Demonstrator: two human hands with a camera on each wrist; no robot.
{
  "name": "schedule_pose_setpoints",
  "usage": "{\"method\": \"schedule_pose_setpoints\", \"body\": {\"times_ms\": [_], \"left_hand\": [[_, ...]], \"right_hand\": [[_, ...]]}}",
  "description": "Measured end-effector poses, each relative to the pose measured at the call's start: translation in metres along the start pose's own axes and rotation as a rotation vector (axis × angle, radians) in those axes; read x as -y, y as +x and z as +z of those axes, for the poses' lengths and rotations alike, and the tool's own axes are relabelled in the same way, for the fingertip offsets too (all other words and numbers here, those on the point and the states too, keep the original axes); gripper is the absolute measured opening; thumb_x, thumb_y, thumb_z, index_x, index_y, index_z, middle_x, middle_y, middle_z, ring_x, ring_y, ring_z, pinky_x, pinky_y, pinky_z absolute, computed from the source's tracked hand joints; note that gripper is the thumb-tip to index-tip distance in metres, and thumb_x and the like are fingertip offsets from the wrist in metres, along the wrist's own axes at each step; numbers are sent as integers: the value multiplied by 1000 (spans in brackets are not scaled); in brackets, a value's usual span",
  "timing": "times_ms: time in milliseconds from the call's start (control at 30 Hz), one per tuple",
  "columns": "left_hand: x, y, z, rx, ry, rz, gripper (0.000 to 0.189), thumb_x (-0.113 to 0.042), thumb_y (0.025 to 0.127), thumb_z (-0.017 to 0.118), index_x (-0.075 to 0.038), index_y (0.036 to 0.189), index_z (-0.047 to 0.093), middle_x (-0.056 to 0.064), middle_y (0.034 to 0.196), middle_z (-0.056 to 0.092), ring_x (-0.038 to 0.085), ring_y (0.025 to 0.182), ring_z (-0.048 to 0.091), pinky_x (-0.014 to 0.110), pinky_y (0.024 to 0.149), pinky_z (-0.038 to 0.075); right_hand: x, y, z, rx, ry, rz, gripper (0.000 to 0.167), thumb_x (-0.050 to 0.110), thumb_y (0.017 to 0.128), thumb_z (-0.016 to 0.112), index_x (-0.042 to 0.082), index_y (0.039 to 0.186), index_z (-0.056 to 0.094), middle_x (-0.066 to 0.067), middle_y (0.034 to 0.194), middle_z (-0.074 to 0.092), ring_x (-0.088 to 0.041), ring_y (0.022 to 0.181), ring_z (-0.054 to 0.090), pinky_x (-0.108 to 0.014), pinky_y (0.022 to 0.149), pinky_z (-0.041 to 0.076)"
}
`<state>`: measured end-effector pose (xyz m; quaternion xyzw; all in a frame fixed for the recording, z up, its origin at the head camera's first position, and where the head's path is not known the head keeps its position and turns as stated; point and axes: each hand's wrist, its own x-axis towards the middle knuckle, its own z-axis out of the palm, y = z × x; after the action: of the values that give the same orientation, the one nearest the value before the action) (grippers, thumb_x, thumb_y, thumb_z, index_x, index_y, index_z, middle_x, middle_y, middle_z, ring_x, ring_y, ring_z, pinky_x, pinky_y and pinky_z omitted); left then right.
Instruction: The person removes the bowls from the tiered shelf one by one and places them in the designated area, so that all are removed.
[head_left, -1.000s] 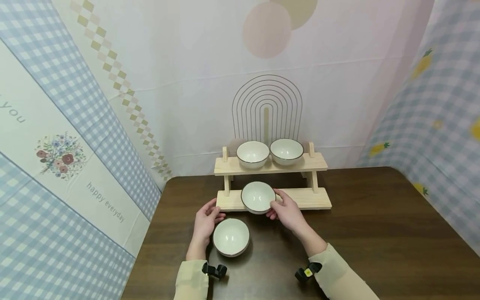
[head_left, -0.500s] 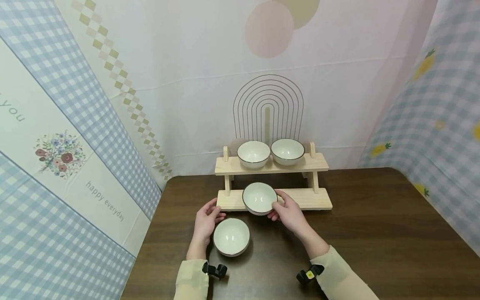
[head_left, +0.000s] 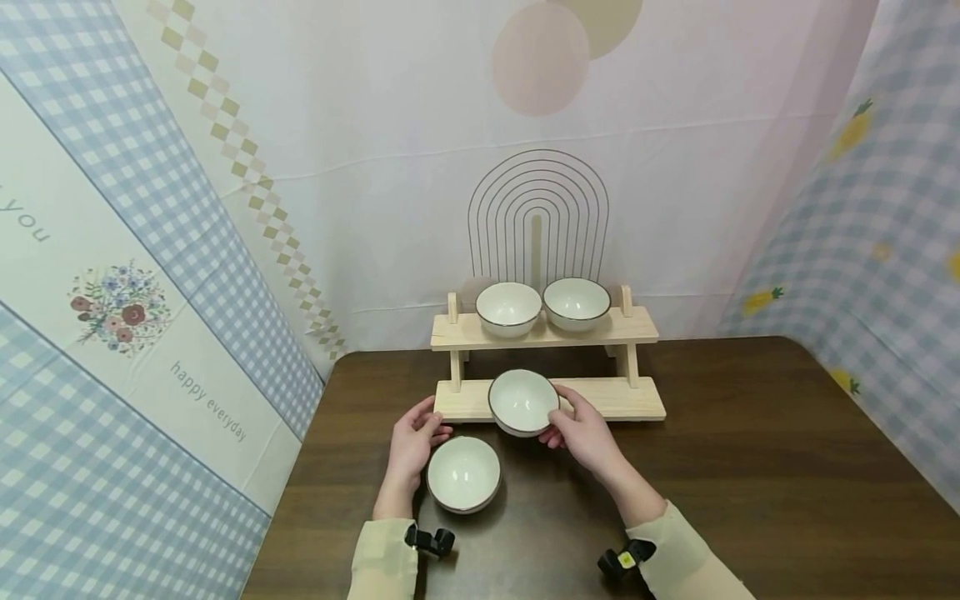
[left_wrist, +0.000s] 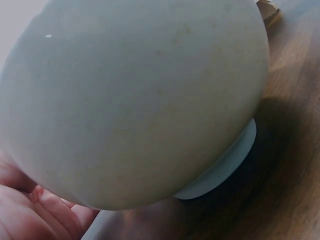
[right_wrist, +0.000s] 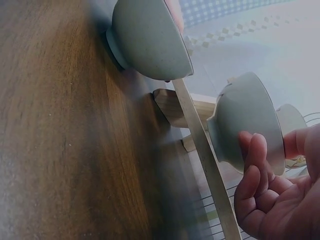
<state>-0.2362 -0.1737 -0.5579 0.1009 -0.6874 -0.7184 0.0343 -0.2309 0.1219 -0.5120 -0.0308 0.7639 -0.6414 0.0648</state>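
Observation:
My right hand [head_left: 585, 429] pinches a white, dark-rimmed bowl [head_left: 522, 402] at its right side, thumb at the rim and fingers underneath. That bowl overlaps the lower tier's front edge of a two-tier wooden stand [head_left: 618, 398]; in the right wrist view its foot is close to the board, and contact cannot be told. My left hand [head_left: 411, 446], fingers loosely bent, lies by the stand's lower left corner; whether it touches the wood is unclear. Beside it a second bowl [head_left: 463, 473] sits upright on the table, filling most of the left wrist view as a pale curved side [left_wrist: 135, 100].
Two similar bowls, a left one [head_left: 508, 308] and a right one [head_left: 576, 303], stand side by side on the upper tier. A patterned cloth [head_left: 390, 208] hangs behind the dark wooden table [head_left: 750, 467]. Checked cloths flank both sides.
The bowl in my right hand has shifted slightly right and toward me, along with that hand. My left hand and the bowl on the table have stayed put.

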Motion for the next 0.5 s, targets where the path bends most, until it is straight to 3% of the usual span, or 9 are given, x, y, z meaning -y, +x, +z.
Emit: {"method": "schedule_pose_setpoints", "body": {"times_ms": [500], "left_hand": [[2, 2, 0, 2, 15, -5, 46, -8, 111, 59, 4, 154, 52, 22, 118, 69, 30, 93, 75, 36, 82, 65]], "right_hand": [[-2, -16, -8, 8, 15, 11, 61, 2, 100, 56, -4, 158, 42, -14, 76, 74, -20, 63, 68, -35, 63, 61]]}}
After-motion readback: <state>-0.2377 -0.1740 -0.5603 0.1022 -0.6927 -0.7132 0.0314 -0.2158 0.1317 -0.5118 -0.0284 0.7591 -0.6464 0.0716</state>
